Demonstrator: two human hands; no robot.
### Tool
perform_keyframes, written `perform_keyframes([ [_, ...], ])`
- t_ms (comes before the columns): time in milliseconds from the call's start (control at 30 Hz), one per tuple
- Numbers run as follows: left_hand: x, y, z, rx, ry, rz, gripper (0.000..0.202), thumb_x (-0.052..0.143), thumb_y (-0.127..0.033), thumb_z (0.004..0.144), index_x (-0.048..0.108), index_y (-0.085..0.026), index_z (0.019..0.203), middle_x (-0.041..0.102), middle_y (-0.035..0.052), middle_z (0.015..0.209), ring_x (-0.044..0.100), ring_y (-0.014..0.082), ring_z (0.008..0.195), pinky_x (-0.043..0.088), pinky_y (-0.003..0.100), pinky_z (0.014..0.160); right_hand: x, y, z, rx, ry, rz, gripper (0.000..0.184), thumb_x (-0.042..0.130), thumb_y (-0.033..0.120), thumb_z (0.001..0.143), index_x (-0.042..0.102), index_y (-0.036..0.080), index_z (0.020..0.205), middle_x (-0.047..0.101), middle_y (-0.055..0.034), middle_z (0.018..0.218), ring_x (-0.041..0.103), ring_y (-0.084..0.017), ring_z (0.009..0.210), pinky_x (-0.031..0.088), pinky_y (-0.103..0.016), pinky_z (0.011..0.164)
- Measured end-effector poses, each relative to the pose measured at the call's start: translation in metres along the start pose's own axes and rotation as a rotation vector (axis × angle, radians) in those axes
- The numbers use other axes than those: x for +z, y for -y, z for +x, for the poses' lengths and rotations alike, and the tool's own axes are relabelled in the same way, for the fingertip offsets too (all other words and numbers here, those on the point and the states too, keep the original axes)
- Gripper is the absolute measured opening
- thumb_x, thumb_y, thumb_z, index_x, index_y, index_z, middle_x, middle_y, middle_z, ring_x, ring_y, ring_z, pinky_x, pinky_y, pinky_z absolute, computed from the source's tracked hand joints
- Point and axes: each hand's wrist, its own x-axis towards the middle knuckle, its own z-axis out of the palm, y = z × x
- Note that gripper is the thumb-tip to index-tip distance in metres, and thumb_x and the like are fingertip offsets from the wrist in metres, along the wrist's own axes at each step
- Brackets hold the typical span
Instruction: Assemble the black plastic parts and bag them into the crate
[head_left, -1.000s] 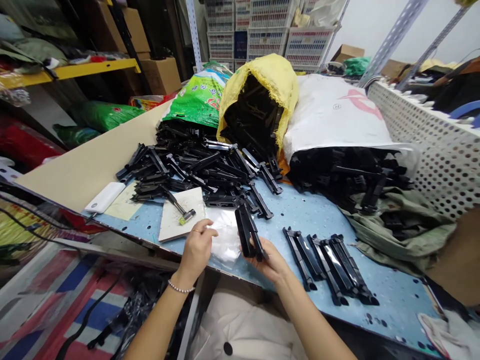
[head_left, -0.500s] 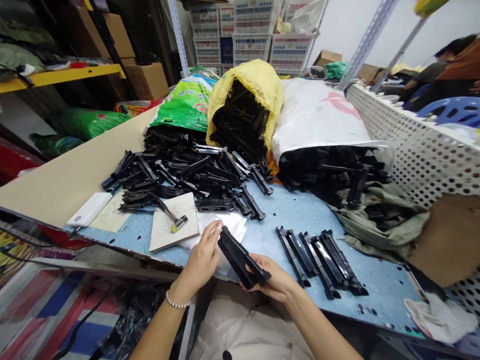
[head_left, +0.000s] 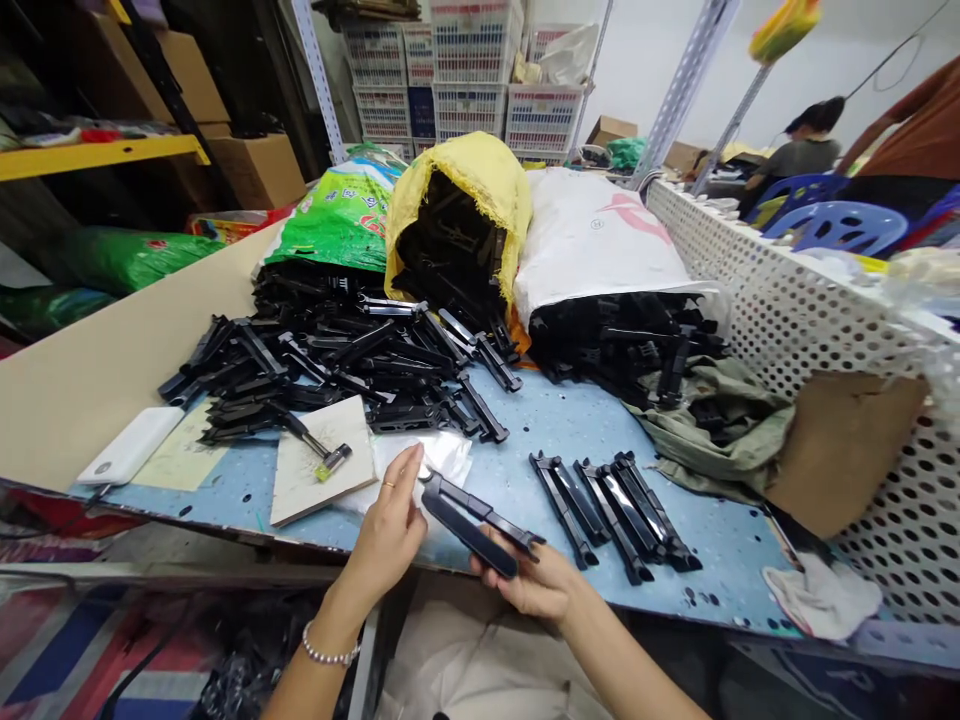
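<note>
A long black plastic part (head_left: 469, 520), made of two narrow arms spread in a V and joined at the far end, is in front of me. My right hand (head_left: 532, 582) is closed around its near end. The fingers of my left hand (head_left: 390, 525) pinch at the far joined end, where a small pale spot shows by the fingertips. A clear plastic bag (head_left: 442, 450) lies just behind. Left of it a small hammer (head_left: 330, 462) with a yellowish face rests on a square board (head_left: 289, 485). Several similar black parts (head_left: 611, 510) lie in a row at right.
A heap of black parts (head_left: 360, 350) spreads before green (head_left: 330, 225), yellow (head_left: 517, 190) and white (head_left: 592, 230) sacks. A white power bank (head_left: 131, 445) sits at left. Green cloth (head_left: 720, 440), cardboard (head_left: 847, 450) and a perforated panel (head_left: 787, 290) border the right. People sit beyond.
The black part has turned in my hands, so its two arms now show spread apart. Both hands stay on it. The view has swung slightly to the right.
</note>
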Motion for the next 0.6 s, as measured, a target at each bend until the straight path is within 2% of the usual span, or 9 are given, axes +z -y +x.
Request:
perform_keyframes([
  [33,0.003,-0.006,-0.004,0.057,0.005,0.027,0.076,0.036,-0.002,0.081,0.015,-0.028,0.149,0.028,0.0125,0.152,0.049,0.0240,0.126,0.045,0.039,0.101,0.002,-0.001,0.006,-0.037,-0.027,0.012,0.031,0.078,0.031,0.072,0.060,0.013,0.089,0.070,-0.0087,0.079,0.066,-0.011,0.064,0.050,-0.017,0.057],
  [100,0.009,-0.016,-0.014,0.165,0.059,0.061,0.079,0.035,0.001,0.080,0.010,-0.025,0.151,0.025,0.0141,0.154,0.036,0.0268,0.136,0.041,0.042,0.105,0.011,-0.002,0.016,-0.150,-0.105,-0.066,0.030,0.080,0.031,0.069,0.061,0.014,0.085,0.068,-0.0042,0.074,0.064,-0.012,0.062,0.051,-0.020,0.056],
  [167,0.012,-0.020,-0.023,0.226,0.116,0.062,0.081,0.034,0.002,0.080,0.007,-0.025,0.151,0.024,0.0151,0.154,0.034,0.0270,0.138,0.042,0.042,0.106,0.021,-0.003,0.023,-0.310,-0.201,-0.213,0.029,0.081,0.030,0.067,0.062,0.015,0.082,0.065,0.0004,0.068,0.061,-0.010,0.057,0.049,-0.020,0.054],
  [233,0.011,-0.018,-0.030,0.222,0.109,0.045,0.079,0.034,0.002,0.081,0.009,-0.027,0.151,0.027,0.0141,0.153,0.036,0.0254,0.137,0.042,0.041,0.106,0.027,-0.004,0.025,-0.401,-0.249,-0.299,0.027,0.081,0.029,0.066,0.063,0.015,0.081,0.063,0.0026,0.063,0.057,-0.009,0.052,0.046,-0.018,0.049],
  [300,0.007,-0.011,-0.032,0.178,0.045,0.049,0.077,0.033,0.001,0.083,0.011,-0.029,0.150,0.029,0.0121,0.153,0.036,0.0243,0.137,0.041,0.040,0.107,0.027,-0.005,0.025,-0.352,-0.218,-0.224,0.027,0.080,0.031,0.069,0.064,0.015,0.084,0.064,0.0013,0.063,0.057,-0.009,0.052,0.045,-0.016,0.046],
  [400,-0.001,-0.003,-0.032,0.099,-0.066,0.119,0.078,0.033,0.000,0.083,0.006,-0.028,0.151,0.023,0.0124,0.155,0.032,0.0256,0.139,0.040,0.041,0.107,0.017,-0.006,0.024,-0.145,-0.084,0.036,0.031,0.080,0.030,0.069,0.064,0.012,0.089,0.069,-0.0052,0.075,0.060,-0.007,0.056,0.047,-0.013,0.047],
  [467,0.000,-0.004,-0.033,0.090,-0.072,0.147,0.080,0.033,0.000,0.083,0.000,-0.026,0.151,0.018,0.0144,0.156,0.031,0.0267,0.140,0.044,0.040,0.104,0.012,-0.007,0.025,-0.061,-0.037,0.120,0.034,0.081,0.029,0.067,0.064,0.009,0.090,0.069,-0.0078,0.082,0.060,-0.005,0.059,0.047,-0.009,0.050],
  [533,0.007,-0.012,-0.037,0.153,-0.008,0.132,0.080,0.033,0.000,0.083,-0.002,-0.024,0.151,0.017,0.0155,0.157,0.032,0.0267,0.139,0.046,0.037,0.102,0.011,-0.009,0.029,-0.074,-0.057,0.079,0.035,0.081,0.032,0.066,0.064,0.011,0.089,0.068,-0.0055,0.079,0.059,-0.005,0.058,0.047,-0.011,0.050],
  [600,0.019,-0.022,-0.043,0.251,0.080,0.093,0.080,0.033,0.000,0.082,0.000,-0.022,0.151,0.020,0.0149,0.156,0.031,0.0261,0.140,0.044,0.038,0.104,0.015,-0.011,0.032,-0.247,-0.158,-0.053,0.029,0.079,0.033,0.068,0.063,0.016,0.083,0.064,-0.0003,0.071,0.057,-0.008,0.057,0.048,-0.015,0.051],
])
